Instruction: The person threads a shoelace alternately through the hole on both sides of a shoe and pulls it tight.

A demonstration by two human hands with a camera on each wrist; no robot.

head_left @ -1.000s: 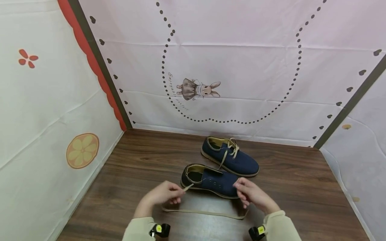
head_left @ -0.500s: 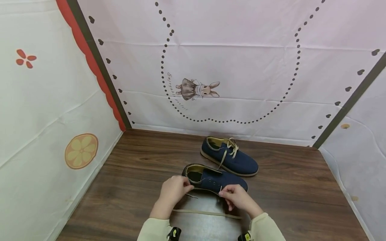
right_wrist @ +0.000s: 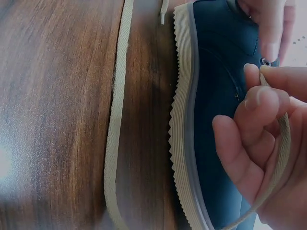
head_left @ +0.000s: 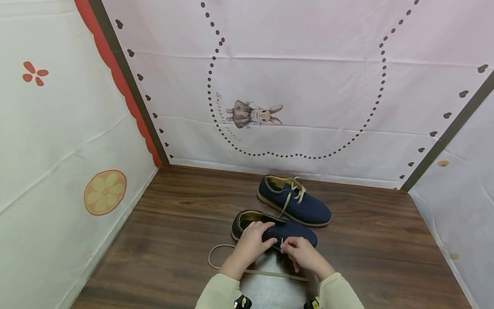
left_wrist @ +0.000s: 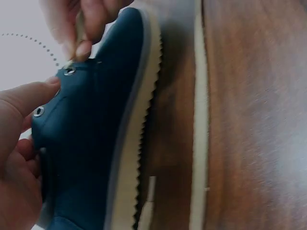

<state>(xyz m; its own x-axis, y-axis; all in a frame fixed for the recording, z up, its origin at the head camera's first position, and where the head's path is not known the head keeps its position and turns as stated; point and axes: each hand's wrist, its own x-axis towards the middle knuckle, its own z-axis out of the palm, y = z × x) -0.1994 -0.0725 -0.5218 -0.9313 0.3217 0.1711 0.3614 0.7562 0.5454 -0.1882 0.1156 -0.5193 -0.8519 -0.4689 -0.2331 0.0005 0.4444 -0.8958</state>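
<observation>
Navy near shoe [head_left: 302,229] sits side-on on the bench [head_left: 185,201], around mid-width, toe toward the right edge. Far shoe [head_left: 308,208], laced, lies just beyond it, closer to the bench's far edge.

Left hand [head_left: 251,244]: thumb on the eyelet flap, fingers behind it; appears to pinch the flap. Right hand [head_left: 302,253]: thumb and finger narrowed on the beige lace [right_wrist: 283,148], close to its end, right at the toe-side eyelet [right_wrist: 265,61]. Cannot tell whether the tip has entered the hole. Lace runs back across the right palm; another stretch lies on the bench, on the near side of the sole, with its other tip just beside the sole.

Risks (judgement): very little lace seems to project past the fingertips, so the tip could bend or miss the hole. A loosened left grip could let the flap drop and the eyelet shift. Slack on the bench might twist or snag under the sole or a wrist, giving uneven lengths. A hard tug could slide or tip the shoe.
</observation>
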